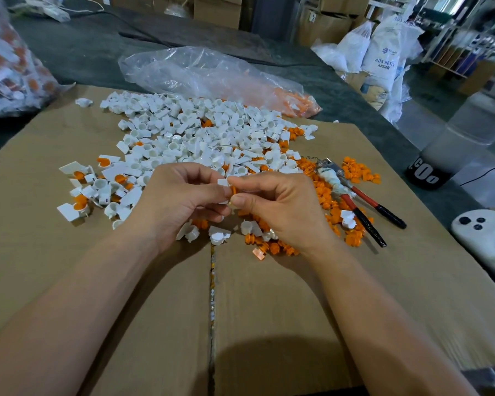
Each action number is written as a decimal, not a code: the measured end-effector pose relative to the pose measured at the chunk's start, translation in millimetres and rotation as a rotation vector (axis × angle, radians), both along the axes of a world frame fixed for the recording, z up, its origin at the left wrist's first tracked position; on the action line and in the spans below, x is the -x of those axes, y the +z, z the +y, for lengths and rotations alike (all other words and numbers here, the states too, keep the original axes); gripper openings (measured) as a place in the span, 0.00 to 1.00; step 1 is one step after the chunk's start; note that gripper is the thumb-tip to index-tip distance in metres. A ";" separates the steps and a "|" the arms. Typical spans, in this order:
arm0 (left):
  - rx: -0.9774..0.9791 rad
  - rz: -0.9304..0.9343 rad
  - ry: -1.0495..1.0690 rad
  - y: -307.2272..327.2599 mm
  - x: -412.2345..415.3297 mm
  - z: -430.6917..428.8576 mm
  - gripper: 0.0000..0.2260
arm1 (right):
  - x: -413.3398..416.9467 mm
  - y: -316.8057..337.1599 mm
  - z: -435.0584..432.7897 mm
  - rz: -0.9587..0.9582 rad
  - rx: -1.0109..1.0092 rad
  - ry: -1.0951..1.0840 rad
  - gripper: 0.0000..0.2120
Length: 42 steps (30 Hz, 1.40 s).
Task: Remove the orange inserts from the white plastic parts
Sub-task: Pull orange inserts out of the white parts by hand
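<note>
Nearest to us, our two forearms come in over the flattened cardboard (97,281), which has a seam running up the middle. Our left hand (180,195) and right hand (280,207) meet just above that seam. The left fingers are curled round a small white part (223,182), pinching it between thumb and fingertips. The right thumb and forefinger are pinched on the orange insert (233,190), which sits at the part's right side, right where the hands touch. We honestly can't tell if the insert is fully out or partly seated, since our fingers cover the joint.

Just under and to the right of the hands is a scatter of loose orange inserts (326,195). The pliers (363,201), with red and black handles, lie across it. Off to the left sits a small group of unfinished parts (79,201), white with orange showing inside.

Past the hands is the big heap of white parts (200,130), with a few orange bits poking through. Behind that a clear plastic bag (206,72) lies flat on the dark table cover, with orange pieces bunched at its right end. Far left there's a second bag (6,67) stuffed with white-and-orange parts.

On the right edge is a white object (480,232) with three dark dots, and beyond it a clear container (440,155) with a dark base. Way back are white sacks (383,52) and cardboard boxes (217,10).
</note>
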<state>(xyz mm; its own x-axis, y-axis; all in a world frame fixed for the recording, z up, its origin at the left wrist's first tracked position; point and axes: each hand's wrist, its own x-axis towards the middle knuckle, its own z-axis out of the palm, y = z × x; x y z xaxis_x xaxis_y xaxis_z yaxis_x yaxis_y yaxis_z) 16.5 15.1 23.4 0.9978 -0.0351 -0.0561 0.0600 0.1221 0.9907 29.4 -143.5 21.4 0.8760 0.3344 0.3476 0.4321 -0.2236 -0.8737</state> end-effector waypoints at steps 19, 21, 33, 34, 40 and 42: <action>0.034 0.040 0.021 2.6 -1.1 0.2 0.05 | -1.6 -5.0 0.9 0.036 0.028 0.019 0.20; 0.033 0.047 0.020 2.4 -1.5 0.1 0.05 | -1.7 -6.2 0.5 0.029 0.026 0.031 0.18; 0.061 0.099 0.018 1.0 -4.0 4.5 0.03 | -4.2 -8.8 0.6 -0.016 0.073 0.027 0.16; 0.065 0.097 0.013 1.4 -4.0 4.6 0.02 | -4.0 -9.0 0.8 -0.010 0.071 0.024 0.15; 0.057 0.100 -0.019 0.5 -3.7 4.3 0.02 | -5.2 -10.7 0.5 -0.027 0.066 0.021 0.13; 0.055 0.107 -0.020 0.5 -3.9 3.8 0.02 | -5.6 -10.2 0.9 -0.052 0.075 0.016 0.16</action>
<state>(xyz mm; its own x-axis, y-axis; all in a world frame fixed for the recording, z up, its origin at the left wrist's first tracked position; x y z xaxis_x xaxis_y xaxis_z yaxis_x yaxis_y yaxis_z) 20.5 18.9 24.0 0.9853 -0.0612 -0.1593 0.1677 0.1737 0.9704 35.0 -142.5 11.2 0.8515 0.3755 0.3661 0.4809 -0.2804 -0.8308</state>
